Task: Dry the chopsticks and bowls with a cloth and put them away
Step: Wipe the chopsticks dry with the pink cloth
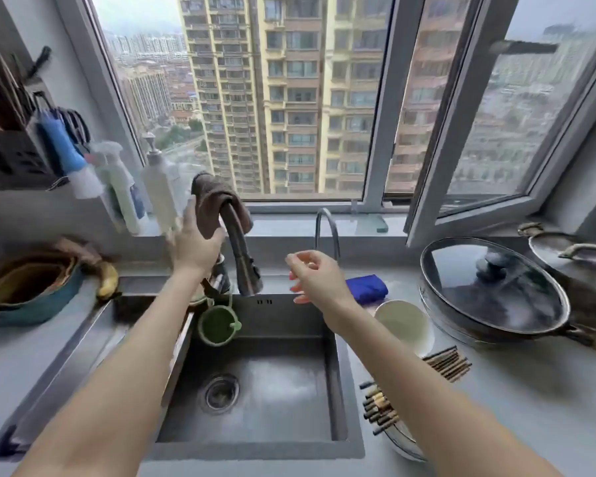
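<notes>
A brown cloth (210, 197) hangs over the arched neck of the faucet (245, 266) behind the sink. My left hand (195, 244) reaches up to it, fingers along the cloth's left side and thumb under its lower edge, pinching it. My right hand (312, 275) hovers over the sink's back edge with loosely curled fingers and holds nothing. To the right of the sink stands a white bowl (405, 325). Dark chopsticks (448, 364) lie in a bundle across another bowl (401, 438) near the front; my right forearm hides their middle.
The steel sink (255, 390) has a green cup (219, 325) hanging at its back. A folded blue cloth (367, 287), a lidded wok (489, 290) and a pot (572, 256) crowd the right counter. Bottles (159, 187), a banana (107, 280) and a woven basket (28, 287) sit left.
</notes>
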Demonstrator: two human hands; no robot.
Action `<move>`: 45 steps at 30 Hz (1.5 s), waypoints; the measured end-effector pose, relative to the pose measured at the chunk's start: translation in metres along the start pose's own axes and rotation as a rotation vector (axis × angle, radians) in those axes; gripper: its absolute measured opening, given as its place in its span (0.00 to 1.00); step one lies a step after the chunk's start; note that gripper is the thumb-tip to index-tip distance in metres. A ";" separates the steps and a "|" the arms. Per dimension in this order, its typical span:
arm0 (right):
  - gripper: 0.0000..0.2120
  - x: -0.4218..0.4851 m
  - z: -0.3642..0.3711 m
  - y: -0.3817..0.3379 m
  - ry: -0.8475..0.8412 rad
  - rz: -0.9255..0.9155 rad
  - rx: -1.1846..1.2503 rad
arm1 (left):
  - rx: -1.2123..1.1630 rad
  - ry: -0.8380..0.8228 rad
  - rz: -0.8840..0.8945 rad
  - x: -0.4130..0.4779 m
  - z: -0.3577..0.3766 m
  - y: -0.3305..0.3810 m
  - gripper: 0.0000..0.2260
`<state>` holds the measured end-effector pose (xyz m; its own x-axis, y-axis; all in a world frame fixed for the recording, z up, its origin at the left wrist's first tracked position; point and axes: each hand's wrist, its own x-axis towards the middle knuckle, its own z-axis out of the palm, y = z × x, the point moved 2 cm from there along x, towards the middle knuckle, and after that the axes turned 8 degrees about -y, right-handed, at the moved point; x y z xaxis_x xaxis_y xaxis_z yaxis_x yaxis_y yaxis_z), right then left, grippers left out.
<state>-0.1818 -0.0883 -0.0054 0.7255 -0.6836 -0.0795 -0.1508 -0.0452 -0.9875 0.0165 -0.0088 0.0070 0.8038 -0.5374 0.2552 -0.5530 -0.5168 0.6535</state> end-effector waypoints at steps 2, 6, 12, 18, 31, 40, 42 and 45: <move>0.12 0.017 0.004 -0.005 -0.026 -0.012 -0.064 | -0.079 -0.054 -0.013 0.023 0.002 0.000 0.32; 0.18 0.042 0.007 -0.009 -0.062 -0.033 -0.080 | -0.349 -0.150 -0.028 0.049 0.005 -0.004 0.29; 0.27 0.056 0.012 -0.022 -0.132 -0.054 0.003 | -0.356 -0.020 0.142 0.026 -0.018 0.024 0.16; 0.39 0.037 -0.011 -0.025 -0.291 -0.043 0.199 | -0.456 -0.346 0.321 -0.041 -0.016 0.075 0.19; 0.57 -0.050 -0.141 0.058 -0.161 0.054 0.462 | -0.647 -1.000 0.353 -0.110 0.101 0.155 0.15; 0.29 -0.122 -0.222 0.070 0.310 -0.064 0.643 | -0.328 -0.960 0.385 -0.142 0.163 0.163 0.09; 0.27 -0.139 -0.243 0.072 0.392 -0.047 0.601 | 0.042 -0.952 0.466 -0.167 0.187 0.146 0.11; 0.24 -0.155 -0.262 0.083 0.490 0.009 0.534 | 0.527 -0.937 0.559 -0.201 0.220 0.123 0.26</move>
<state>-0.4825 -0.1767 -0.0393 0.3229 -0.9358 -0.1413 0.2846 0.2384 -0.9285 -0.2612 -0.1105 -0.1208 0.0758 -0.9345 -0.3478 -0.9700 -0.1500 0.1915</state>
